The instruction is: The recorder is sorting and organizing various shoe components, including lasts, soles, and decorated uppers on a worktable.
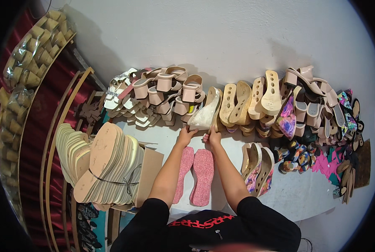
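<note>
Both my hands reach forward to a whitish wedge shoe sole [204, 114] that leans in the row of footwear along the wall. My left hand [186, 136] grips its lower left end. At its lower right edge, my right hand [212, 136] holds on with curled fingers, partly hidden from view. Between my forearms lie two pink speckled insoles, the left one [184, 168] partly covered by my arm and the right one [203, 178] in full view. Just right of the wedge stands a tan wooden sole with holes [227, 105].
Pale pink heeled sandals [170, 82] and white sandals [122, 94] are piled at the back left. A box [151, 172] of bundled insole boards [107, 164] stands left. Floral wedges [258, 168] sit right on the white table [296, 193]. Bagged heel blocks [38, 46] fill a left shelf.
</note>
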### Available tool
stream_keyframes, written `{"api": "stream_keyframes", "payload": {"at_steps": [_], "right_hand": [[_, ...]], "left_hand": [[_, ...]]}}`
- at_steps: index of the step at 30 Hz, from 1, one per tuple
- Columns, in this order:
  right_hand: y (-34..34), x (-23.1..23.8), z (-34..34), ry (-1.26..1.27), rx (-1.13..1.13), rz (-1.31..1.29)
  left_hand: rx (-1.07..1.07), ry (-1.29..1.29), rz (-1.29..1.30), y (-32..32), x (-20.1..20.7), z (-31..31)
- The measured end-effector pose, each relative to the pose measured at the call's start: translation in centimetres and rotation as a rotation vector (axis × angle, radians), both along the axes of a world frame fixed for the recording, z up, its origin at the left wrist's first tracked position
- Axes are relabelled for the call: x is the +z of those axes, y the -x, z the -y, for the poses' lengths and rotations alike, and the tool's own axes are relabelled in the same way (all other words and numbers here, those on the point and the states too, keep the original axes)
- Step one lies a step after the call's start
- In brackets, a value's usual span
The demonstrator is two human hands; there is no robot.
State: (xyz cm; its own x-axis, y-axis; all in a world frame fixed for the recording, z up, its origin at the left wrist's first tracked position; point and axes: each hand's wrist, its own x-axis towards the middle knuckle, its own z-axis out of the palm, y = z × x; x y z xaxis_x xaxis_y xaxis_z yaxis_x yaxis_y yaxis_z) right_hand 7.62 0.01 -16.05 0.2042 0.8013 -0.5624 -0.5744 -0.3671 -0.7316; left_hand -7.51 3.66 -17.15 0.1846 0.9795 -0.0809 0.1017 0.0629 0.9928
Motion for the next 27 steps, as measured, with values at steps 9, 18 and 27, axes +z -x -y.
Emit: {"api": "stream_keyframes", "payload": {"at_steps": [9,18,27], "right_hand": [[1.8,4.7,2.0,0.030,-0.139,0.906],[1.4,9.9,-2.2,-0.195,0.105,1.134],[1.9,8.0,-3.0,-0.390,0.057,1.189]], "left_hand": [[-0.005,-0.090,-0.441,-1.8,6.5,1.3],[0.147,-0.299,-0.496,-0.4,2.2,1.2],[0.302,-0.125,-0.506,-1.9,2.1,0.4]]}}
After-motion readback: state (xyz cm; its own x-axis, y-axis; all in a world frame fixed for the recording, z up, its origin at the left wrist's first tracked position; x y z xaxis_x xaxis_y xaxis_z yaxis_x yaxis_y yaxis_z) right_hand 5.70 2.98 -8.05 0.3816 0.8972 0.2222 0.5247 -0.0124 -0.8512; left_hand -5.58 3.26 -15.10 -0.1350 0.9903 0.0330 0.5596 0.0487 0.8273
